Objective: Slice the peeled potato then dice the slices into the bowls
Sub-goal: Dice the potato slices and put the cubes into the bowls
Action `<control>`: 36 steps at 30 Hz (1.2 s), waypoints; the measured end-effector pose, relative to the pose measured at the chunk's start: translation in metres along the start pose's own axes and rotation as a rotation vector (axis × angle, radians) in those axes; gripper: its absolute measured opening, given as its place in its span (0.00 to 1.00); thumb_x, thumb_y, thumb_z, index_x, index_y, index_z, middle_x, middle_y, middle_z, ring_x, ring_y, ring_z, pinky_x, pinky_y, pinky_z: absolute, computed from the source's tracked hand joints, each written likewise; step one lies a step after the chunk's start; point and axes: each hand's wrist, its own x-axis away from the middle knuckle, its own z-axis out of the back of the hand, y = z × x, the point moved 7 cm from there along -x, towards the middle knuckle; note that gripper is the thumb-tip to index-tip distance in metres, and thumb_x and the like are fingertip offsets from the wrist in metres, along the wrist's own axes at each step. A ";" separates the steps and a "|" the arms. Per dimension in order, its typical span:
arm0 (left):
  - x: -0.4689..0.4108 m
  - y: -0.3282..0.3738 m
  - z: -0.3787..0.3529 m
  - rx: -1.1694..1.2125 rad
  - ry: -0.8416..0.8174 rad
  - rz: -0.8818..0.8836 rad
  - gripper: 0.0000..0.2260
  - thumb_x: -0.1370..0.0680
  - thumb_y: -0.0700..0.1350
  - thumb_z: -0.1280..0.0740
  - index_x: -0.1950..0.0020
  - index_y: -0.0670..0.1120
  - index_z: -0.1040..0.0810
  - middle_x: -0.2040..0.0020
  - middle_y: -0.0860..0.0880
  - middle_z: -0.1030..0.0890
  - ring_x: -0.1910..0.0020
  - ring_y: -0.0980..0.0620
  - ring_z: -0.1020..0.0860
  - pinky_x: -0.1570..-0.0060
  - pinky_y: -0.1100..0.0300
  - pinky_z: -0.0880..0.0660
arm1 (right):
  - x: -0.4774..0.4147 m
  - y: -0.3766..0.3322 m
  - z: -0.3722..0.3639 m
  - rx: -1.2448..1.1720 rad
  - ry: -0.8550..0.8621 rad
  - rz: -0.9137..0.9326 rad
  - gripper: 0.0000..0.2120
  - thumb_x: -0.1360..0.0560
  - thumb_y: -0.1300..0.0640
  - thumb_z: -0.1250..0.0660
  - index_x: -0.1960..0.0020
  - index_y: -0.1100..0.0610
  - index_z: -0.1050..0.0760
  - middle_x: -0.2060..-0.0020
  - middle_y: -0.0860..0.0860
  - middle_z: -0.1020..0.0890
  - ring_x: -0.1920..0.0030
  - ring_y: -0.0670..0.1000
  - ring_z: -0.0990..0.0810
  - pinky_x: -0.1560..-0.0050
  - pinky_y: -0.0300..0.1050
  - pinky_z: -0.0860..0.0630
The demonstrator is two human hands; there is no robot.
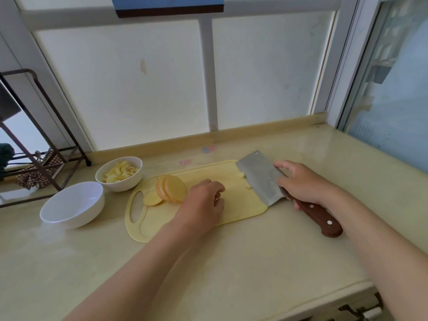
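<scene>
Right hand (301, 184) grasping wood-handled steel cleaver (259, 177) over pale yellow plastic cutting board (203, 170), left hand (203, 202) curled mid-board, grasp indiscernible, round yellow potato slices (171, 188) on board's left.

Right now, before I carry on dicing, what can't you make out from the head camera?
Head view: whatever lies under the left hand; its curled fingers and palm cover that part of the cutting board.
Head view: potato bits beside the cleaver are too small to count.
Head view: the bowl of dice hides its depth behind its rim.
Head view: the rack is cut by the left edge.
</scene>
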 end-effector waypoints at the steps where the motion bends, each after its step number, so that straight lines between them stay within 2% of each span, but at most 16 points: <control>1: -0.002 0.000 -0.001 0.009 0.004 0.007 0.12 0.25 0.39 0.33 0.42 0.43 0.21 0.53 0.48 0.22 0.57 0.51 0.24 0.51 0.56 0.25 | 0.004 -0.002 -0.003 0.013 -0.003 0.009 0.26 0.21 0.60 0.43 0.25 0.44 0.33 0.64 0.55 0.19 0.75 0.55 0.20 0.80 0.38 0.33; 7: -0.005 -0.004 -0.005 0.076 0.007 0.084 0.10 0.26 0.41 0.28 0.46 0.43 0.21 0.55 0.47 0.21 0.56 0.48 0.23 0.50 0.51 0.24 | 0.025 -0.016 -0.028 0.100 -0.034 0.030 0.22 0.20 0.57 0.45 0.28 0.46 0.33 0.53 0.52 0.19 0.75 0.52 0.18 0.78 0.40 0.28; 10: -0.004 -0.010 -0.006 0.121 -0.015 0.132 0.14 0.27 0.40 0.27 0.42 0.42 0.21 0.52 0.46 0.20 0.53 0.48 0.21 0.46 0.52 0.23 | 0.028 -0.020 -0.037 0.164 -0.035 0.028 0.21 0.20 0.55 0.46 0.28 0.48 0.34 0.51 0.52 0.20 0.73 0.53 0.16 0.76 0.42 0.25; 12: -0.004 -0.014 -0.007 0.133 -0.046 0.157 0.17 0.26 0.40 0.28 0.37 0.42 0.22 0.48 0.46 0.20 0.50 0.49 0.21 0.43 0.54 0.23 | 0.029 -0.023 -0.043 0.208 -0.029 0.020 0.20 0.20 0.53 0.46 0.29 0.50 0.35 0.50 0.53 0.20 0.65 0.57 0.15 0.65 0.49 0.18; 14: -0.005 -0.016 -0.008 0.143 -0.069 0.176 0.19 0.24 0.40 0.30 0.34 0.43 0.23 0.45 0.46 0.20 0.47 0.50 0.21 0.41 0.55 0.24 | 0.029 -0.025 -0.049 0.249 -0.024 0.017 0.20 0.20 0.52 0.46 0.29 0.52 0.35 0.49 0.55 0.21 0.57 0.61 0.16 0.55 0.51 0.19; 15: -0.006 -0.018 -0.007 0.158 -0.071 0.191 0.19 0.24 0.40 0.30 0.33 0.44 0.23 0.43 0.47 0.20 0.46 0.51 0.21 0.40 0.56 0.24 | 0.029 -0.026 -0.052 0.267 -0.020 0.018 0.19 0.19 0.52 0.46 0.29 0.53 0.35 0.49 0.55 0.21 0.56 0.61 0.17 0.54 0.50 0.20; 19: -0.014 -0.022 -0.005 0.136 -0.084 0.252 0.18 0.24 0.42 0.30 0.33 0.48 0.22 0.43 0.51 0.19 0.48 0.57 0.23 0.45 0.66 0.30 | 0.030 -0.026 -0.055 0.269 0.011 0.016 0.21 0.20 0.52 0.47 0.27 0.51 0.36 0.51 0.54 0.20 0.56 0.60 0.18 0.55 0.48 0.22; 22: -0.019 -0.022 -0.006 0.112 -0.083 0.255 0.16 0.24 0.45 0.29 0.36 0.48 0.20 0.45 0.51 0.18 0.45 0.55 0.22 0.44 0.65 0.30 | 0.031 -0.025 -0.054 0.256 0.023 0.017 0.25 0.20 0.51 0.47 0.23 0.49 0.38 0.48 0.54 0.19 0.52 0.62 0.17 0.54 0.50 0.23; 26: -0.021 -0.022 -0.008 0.144 -0.078 0.273 0.14 0.25 0.45 0.27 0.40 0.48 0.18 0.46 0.53 0.17 0.45 0.56 0.21 0.47 0.67 0.30 | 0.031 -0.025 -0.055 0.240 0.022 0.030 0.24 0.21 0.51 0.47 0.24 0.49 0.37 0.48 0.53 0.19 0.53 0.62 0.17 0.49 0.52 0.20; 31: -0.022 -0.011 -0.010 0.172 -0.092 0.245 0.11 0.26 0.44 0.26 0.44 0.48 0.16 0.47 0.53 0.16 0.50 0.59 0.21 0.47 0.68 0.29 | 0.034 -0.026 -0.053 0.218 0.016 0.029 0.25 0.20 0.51 0.47 0.23 0.49 0.37 0.45 0.53 0.19 0.50 0.61 0.17 0.50 0.51 0.20; 36: -0.027 0.000 -0.012 0.143 -0.107 0.228 0.10 0.25 0.43 0.26 0.45 0.48 0.15 0.46 0.52 0.16 0.47 0.58 0.21 0.50 0.69 0.32 | 0.038 -0.025 -0.050 0.181 0.023 0.035 0.23 0.20 0.52 0.47 0.25 0.49 0.35 0.45 0.53 0.19 0.53 0.61 0.17 0.51 0.53 0.19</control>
